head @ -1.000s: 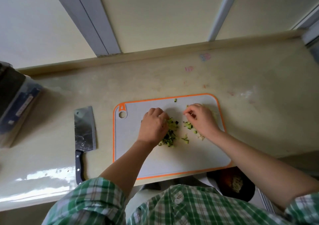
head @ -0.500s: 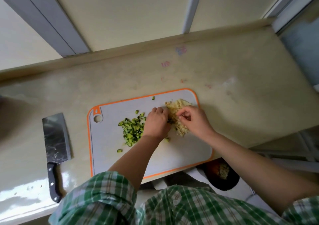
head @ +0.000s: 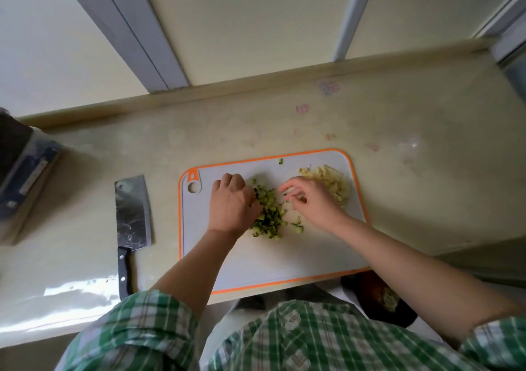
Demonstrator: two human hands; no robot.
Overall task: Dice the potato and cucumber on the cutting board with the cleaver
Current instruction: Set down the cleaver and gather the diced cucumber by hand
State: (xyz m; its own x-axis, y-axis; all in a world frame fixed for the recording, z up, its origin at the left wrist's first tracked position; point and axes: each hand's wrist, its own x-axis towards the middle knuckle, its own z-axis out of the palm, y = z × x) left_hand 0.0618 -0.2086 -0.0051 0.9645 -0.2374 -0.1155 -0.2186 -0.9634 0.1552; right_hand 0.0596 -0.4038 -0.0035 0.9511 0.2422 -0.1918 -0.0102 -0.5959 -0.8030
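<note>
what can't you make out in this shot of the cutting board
Head view: left hand covers the left edge of the diced cucumber; whether its curled fingers hold pieces is hidden.
The right hand hides part of the diced potato.
Forearm covers the dark bowl below the counter; contents blurred.
Frame edge cuts off the box at left; label blurred.

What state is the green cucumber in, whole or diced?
Diced: the green cucumber lies as a pile of small pieces on the grey orange-rimmed cutting board.
</note>
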